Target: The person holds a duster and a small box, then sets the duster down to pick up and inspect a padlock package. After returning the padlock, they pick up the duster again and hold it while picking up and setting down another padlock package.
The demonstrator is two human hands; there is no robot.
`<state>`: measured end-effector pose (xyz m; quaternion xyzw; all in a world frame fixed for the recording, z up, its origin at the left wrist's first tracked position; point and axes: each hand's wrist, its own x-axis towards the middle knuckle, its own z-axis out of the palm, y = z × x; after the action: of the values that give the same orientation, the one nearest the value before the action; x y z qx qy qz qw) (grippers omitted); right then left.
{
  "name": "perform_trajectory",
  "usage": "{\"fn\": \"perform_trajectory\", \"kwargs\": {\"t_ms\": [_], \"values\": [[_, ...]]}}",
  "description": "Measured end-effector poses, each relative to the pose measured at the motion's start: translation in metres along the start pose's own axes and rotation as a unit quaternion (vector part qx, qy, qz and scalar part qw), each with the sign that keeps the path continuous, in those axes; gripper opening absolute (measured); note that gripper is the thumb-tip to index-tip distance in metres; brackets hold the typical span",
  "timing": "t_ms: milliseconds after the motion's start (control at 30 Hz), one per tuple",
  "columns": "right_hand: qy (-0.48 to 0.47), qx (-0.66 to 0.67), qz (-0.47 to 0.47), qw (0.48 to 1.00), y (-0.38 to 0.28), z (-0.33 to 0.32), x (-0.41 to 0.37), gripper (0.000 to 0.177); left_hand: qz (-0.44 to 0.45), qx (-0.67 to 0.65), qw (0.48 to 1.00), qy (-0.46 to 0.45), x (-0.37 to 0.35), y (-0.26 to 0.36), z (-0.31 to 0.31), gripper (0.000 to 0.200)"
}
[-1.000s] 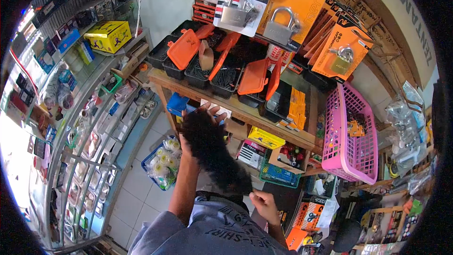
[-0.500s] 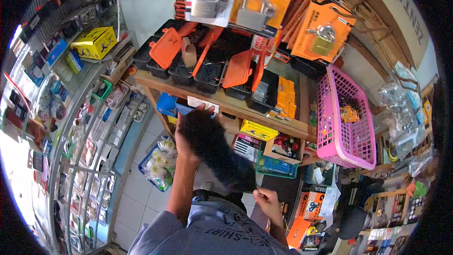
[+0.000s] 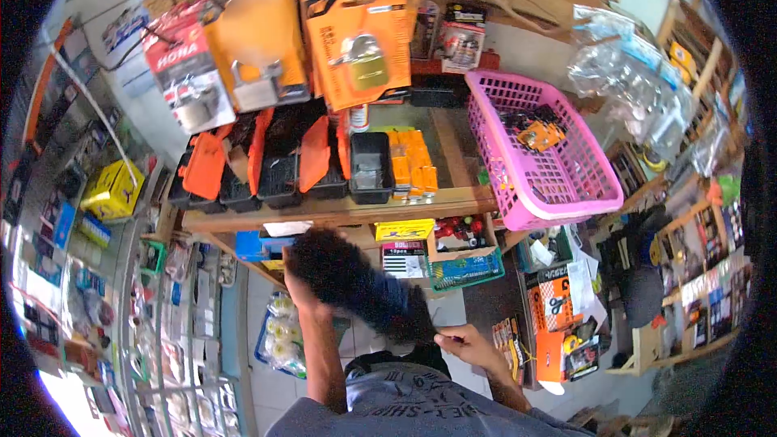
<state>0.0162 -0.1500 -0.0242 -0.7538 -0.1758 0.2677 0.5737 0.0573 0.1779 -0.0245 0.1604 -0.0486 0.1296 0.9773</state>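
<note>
A dark fluffy duster-like object (image 3: 344, 279) stretches diagonally in front of the grey shirt, its far end blurred. My left hand (image 3: 303, 283) is wrapped round the bushy upper end, with some fingers hidden behind it. At the lower right end, my right hand (image 3: 465, 341) pinches the narrow tip, close to the shirt. Both hands are below the wooden shelf (image 3: 324, 214), which holds black bins with orange lids (image 3: 314, 154) and orange packets (image 3: 413, 163).
Padlock packs (image 3: 364, 40) hang above the shelf. A pink basket (image 3: 558, 212) stands at its right end. Glass display shelves (image 3: 170, 340) line the left side. A tray of white items (image 3: 282, 336) lies on the floor. Orange boxes (image 3: 550, 354) sit lower right.
The view has swung right, so the shelf, padlock packs and basket appear further left. Both hands still hold the dark object, which sits slightly lower in view.
</note>
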Motion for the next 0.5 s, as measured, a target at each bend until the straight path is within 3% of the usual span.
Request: {"fn": "perform_trajectory", "kwargs": {"t_ms": [67,100,133,200,233,267,300,333,367,433,467,500], "values": [[-0.097,-0.014,-0.007,0.995,0.008,0.002,0.001,0.028,0.007,-0.055,0.995,-0.087,0.000,-0.001,0.000,0.064],[-0.090,0.020,0.009,0.996,-0.005,0.000,0.001,0.028,0.061,0.105,0.991,0.050,0.002,-0.003,-0.001,0.065],[-0.084,0.023,0.003,0.996,-0.004,0.000,0.002,0.028,0.058,0.108,0.992,0.043,0.003,0.000,-0.001,0.065],[-0.024,-0.030,-0.050,0.998,0.001,0.001,0.003,0.028,0.028,-0.015,0.996,0.080,0.003,0.005,0.004,0.066],[-0.077,-0.001,-0.034,0.996,0.013,0.006,0.003,0.030,0.045,0.039,0.996,0.063,0.001,0.004,0.010,0.068],[-0.072,0.000,-0.037,0.997,0.014,0.008,-0.001,0.030,0.072,0.030,0.997,-0.016,0.000,-0.001,0.006,0.068],[-0.084,0.011,-0.015,0.996,0.011,0.008,-0.003,0.032,0.106,0.322,0.940,0.050,0.001,-0.002,0.003,0.069],[-0.097,0.022,0.005,0.995,0.010,0.008,-0.002,0.033,0.137,0.582,0.793,0.111,0.004,-0.002,0.001,0.070],[-0.056,-0.008,-0.022,0.998,0.012,0.003,0.000,0.037,0.144,0.582,0.793,0.106,0.005,0.001,0.004,0.070],[-0.026,0.020,-0.036,0.999,0.011,-0.010,0.003,0.038,0.097,0.278,0.950,0.105,-0.003,0.007,0.013,0.069],[0.004,0.050,-0.043,0.998,0.007,-0.015,0.005,0.038,0.066,0.110,0.987,0.100,-0.007,0.008,0.014,0.068],[0.008,0.126,-0.033,0.991,-0.003,-0.017,0.006,0.040,0.065,0.043,0.992,0.095,-0.006,0.008,0.009,0.069]]}}
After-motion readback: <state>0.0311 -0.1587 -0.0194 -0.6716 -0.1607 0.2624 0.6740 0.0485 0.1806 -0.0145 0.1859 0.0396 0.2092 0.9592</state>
